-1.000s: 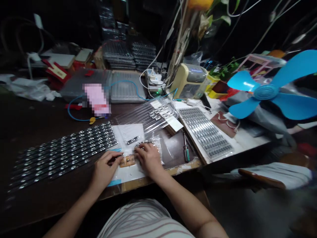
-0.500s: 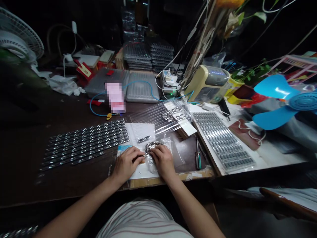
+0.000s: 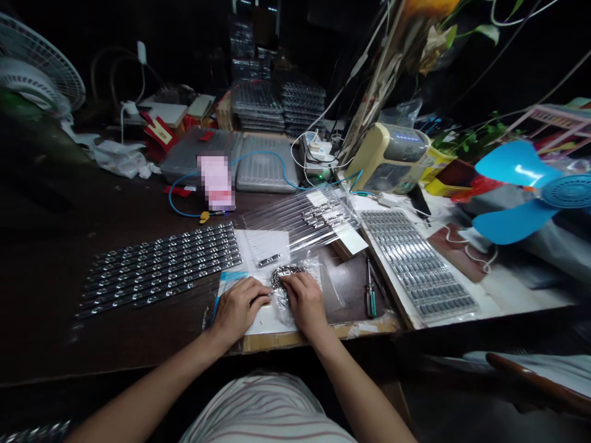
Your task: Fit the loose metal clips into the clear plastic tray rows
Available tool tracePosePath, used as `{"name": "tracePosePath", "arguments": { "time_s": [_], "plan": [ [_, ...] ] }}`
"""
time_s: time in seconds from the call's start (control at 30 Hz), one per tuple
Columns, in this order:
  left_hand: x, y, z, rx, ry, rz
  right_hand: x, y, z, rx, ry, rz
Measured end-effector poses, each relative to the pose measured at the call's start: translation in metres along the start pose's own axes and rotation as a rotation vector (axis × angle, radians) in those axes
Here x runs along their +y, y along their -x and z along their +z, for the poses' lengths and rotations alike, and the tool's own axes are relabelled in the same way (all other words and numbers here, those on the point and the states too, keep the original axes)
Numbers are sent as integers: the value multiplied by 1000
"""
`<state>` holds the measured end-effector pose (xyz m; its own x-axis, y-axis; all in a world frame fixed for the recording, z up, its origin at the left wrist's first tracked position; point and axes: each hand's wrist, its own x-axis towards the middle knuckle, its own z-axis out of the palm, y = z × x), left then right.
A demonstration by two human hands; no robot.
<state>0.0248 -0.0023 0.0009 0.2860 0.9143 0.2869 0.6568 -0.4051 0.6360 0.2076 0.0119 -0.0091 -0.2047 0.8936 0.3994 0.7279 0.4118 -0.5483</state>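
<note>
Head view: left hand [image 3: 237, 307] and right hand [image 3: 305, 299] lie half-curled on a white sheet [image 3: 265, 321], the right touching a parts bag [image 3: 289, 273]; grip cannot be told.

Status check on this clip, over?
Left hand down on white sheet. Right hand on bag of metal parts. Screwdriver lies apart, right side.

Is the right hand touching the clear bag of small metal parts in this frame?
Touching. The head view shows the right hand lying on the clear bag, with its fingertips pressed into the heap of metal parts inside.
</note>
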Motion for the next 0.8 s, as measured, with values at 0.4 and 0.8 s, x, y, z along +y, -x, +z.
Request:
{"name": "tracePosePath", "arguments": {
  "time_s": [0.4, 0.8],
  "plan": [
    [-47, 4, -58, 272, -341, -163, -25, -4, -4, -93, -74, -21],
    [-59, 20, -76, 321, -492, -169, -37, -5, 16, -130, -23, -46]
  ]
}}
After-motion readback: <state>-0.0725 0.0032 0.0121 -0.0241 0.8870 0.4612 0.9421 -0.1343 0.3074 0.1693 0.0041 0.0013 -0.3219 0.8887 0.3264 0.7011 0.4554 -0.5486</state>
